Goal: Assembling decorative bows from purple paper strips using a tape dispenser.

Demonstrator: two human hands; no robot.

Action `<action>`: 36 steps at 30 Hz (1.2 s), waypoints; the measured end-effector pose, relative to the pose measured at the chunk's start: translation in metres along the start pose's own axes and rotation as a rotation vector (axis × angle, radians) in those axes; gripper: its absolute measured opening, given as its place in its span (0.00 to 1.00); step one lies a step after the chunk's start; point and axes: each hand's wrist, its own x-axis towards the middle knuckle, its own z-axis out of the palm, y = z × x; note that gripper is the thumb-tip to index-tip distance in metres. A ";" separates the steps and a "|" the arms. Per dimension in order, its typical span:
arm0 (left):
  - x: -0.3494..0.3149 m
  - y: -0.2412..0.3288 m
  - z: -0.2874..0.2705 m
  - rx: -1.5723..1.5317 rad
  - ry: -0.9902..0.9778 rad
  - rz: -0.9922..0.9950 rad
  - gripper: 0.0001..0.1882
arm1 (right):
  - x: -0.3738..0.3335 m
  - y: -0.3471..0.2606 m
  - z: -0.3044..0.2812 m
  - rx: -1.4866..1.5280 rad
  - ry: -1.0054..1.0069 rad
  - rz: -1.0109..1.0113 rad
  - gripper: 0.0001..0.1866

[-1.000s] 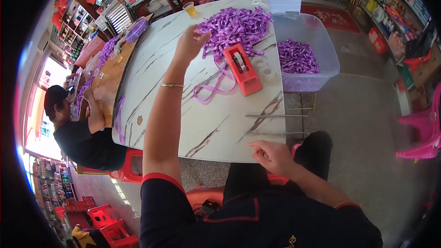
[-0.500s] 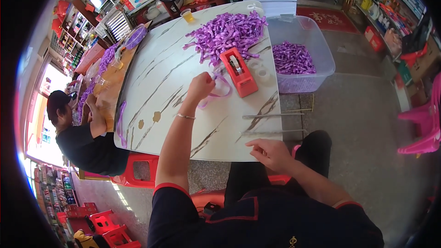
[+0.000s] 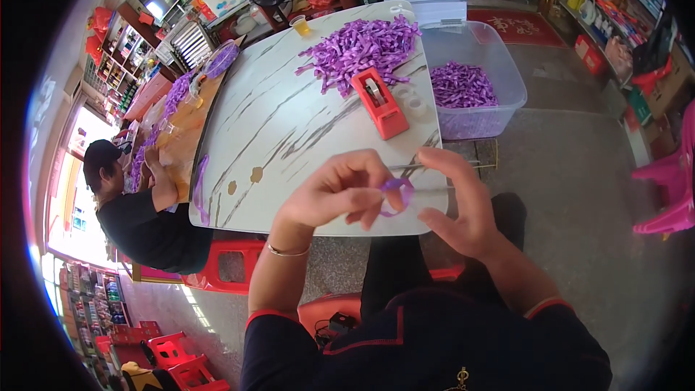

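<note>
Fingers (image 3: 351, 201) of the left hand (image 3: 322, 192) pinch a purple ribbon loop (image 3: 408, 190) over the tabletop (image 3: 268, 123); the right hand (image 3: 469, 206) gapes beside it, seemingly empty. I judge a loose pinch could drop it among the metal rods (image 3: 434, 190) behind; red tape dispenser (image 3: 392, 122) and ribbon pile (image 3: 358, 47) lie beyond.

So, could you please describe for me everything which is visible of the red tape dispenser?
The tape dispenser is red, long and blocky, apparently plastic. A pale tape roll sits in an open slot in its farther half. It stands slantwise on the white, veined table, far end at the purple ribbon pile, though whether they touch is unclear; pale rings lie right of it. Neither left hand nor right hand touches it.
</note>
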 end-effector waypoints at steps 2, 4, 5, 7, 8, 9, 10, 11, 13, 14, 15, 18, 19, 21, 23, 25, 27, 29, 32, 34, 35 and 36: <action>0.007 -0.002 0.016 -0.016 -0.048 -0.013 0.03 | -0.003 -0.008 -0.004 0.103 -0.003 0.068 0.21; 0.011 0.000 0.028 -0.016 -0.108 -0.019 0.04 | -0.005 -0.017 -0.010 0.216 -0.013 0.131 0.20; 0.014 0.001 0.032 -0.018 -0.117 -0.017 0.04 | -0.006 -0.024 -0.018 0.156 -0.058 0.190 0.17; 0.017 0.002 0.039 -0.019 -0.140 -0.016 0.03 | -0.009 -0.034 -0.031 0.091 -0.097 0.249 0.15; 0.019 0.002 0.041 -0.019 -0.148 -0.015 0.03 | -0.009 -0.037 -0.036 -0.025 -0.062 0.167 0.12; 0.022 0.002 0.043 0.001 -0.153 -0.029 0.04 | -0.010 -0.041 -0.040 -0.144 -0.025 0.086 0.10; 0.024 0.002 0.044 0.021 -0.157 -0.043 0.05 | -0.010 -0.050 -0.044 -0.191 0.031 0.149 0.09; 0.026 0.002 0.046 0.021 -0.166 -0.042 0.05 | -0.011 -0.052 -0.049 -0.198 0.037 0.150 0.09; 0.031 0.002 0.050 0.080 -0.168 -0.067 0.10 | -0.015 -0.053 -0.065 -0.343 0.028 0.094 0.12; 0.033 0.000 0.051 0.080 -0.180 -0.067 0.10 | -0.017 -0.053 -0.069 -0.355 0.074 0.111 0.12; 0.034 -0.003 0.051 0.082 -0.158 -0.071 0.12 | -0.020 -0.055 -0.074 -0.362 0.081 0.114 0.12; 0.035 -0.014 0.050 0.124 -0.126 -0.079 0.17 | -0.026 -0.055 -0.090 -0.552 0.050 0.126 0.14; 0.035 -0.016 0.048 0.164 -0.111 -0.082 0.19 | -0.028 -0.054 -0.094 -0.556 0.055 0.129 0.14; 0.036 -0.021 0.046 0.149 -0.106 -0.092 0.19 | -0.032 -0.049 -0.100 -0.526 0.167 0.137 0.13; 0.035 -0.028 0.043 0.135 -0.098 -0.104 0.20 | -0.035 -0.046 -0.107 -0.538 0.189 0.133 0.13; 0.034 -0.037 0.039 0.137 -0.047 -0.028 0.21 | -0.035 -0.046 -0.112 -0.574 0.241 0.123 0.11; 0.034 -0.046 0.035 0.116 -0.045 0.006 0.21 | -0.036 -0.041 -0.114 -0.546 0.278 0.118 0.11; 0.034 -0.053 0.033 0.093 -0.048 0.040 0.21 | -0.038 -0.038 -0.118 -0.571 0.290 0.082 0.10; 0.033 -0.056 0.035 0.041 -0.178 -0.077 0.20 | -0.042 -0.023 -0.116 -0.376 0.364 0.090 0.09; 0.032 -0.062 0.035 0.043 -0.205 -0.115 0.20 | -0.041 -0.017 -0.113 -0.278 0.410 0.087 0.09; 0.032 -0.065 0.034 0.044 -0.230 -0.151 0.20 | -0.041 -0.015 -0.113 -0.179 0.452 0.083 0.09; 0.032 -0.068 0.033 -0.006 -0.229 -0.172 0.18 | -0.040 -0.015 -0.113 -0.181 0.455 0.086 0.09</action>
